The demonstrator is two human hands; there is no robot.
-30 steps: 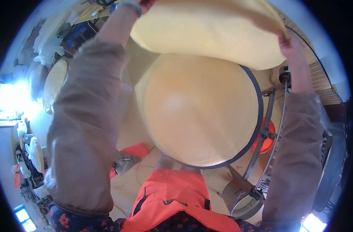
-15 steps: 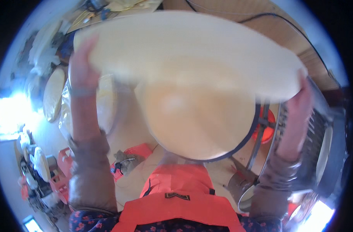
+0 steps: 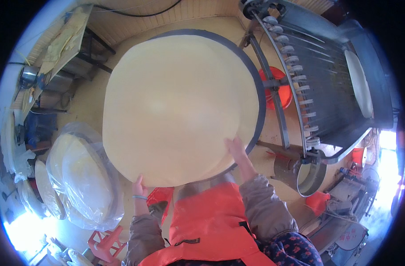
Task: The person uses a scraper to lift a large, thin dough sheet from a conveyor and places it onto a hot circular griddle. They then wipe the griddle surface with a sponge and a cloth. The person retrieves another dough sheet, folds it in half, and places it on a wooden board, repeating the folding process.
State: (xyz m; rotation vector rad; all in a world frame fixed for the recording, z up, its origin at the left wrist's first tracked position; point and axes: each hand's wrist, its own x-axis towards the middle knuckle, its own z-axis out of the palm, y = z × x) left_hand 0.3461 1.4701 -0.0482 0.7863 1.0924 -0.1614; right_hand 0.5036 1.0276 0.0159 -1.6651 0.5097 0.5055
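A large, thin, pale round flatbread lies on a wide round stack with a dark rim, its left side overhanging that rim. At the near left edge of the flatbread, my left hand grips with the thumb on top and the other fingers hidden beneath. My right hand is closed on the sheet near its right front edge, where the surface creases slightly. Its fingers are a little blurred.
To the right stands a metal conveyor rack with another pale sheet on it. A red bucket sits beneath its frame. Plastic-wrapped round sheets stand at left, near a red stool. A metal cylinder lies at right.
The flatbread, held up and stretched between both hands before, now lies spread over the round stack. Both hands came down toward me and closer together. My view has turned to the right.
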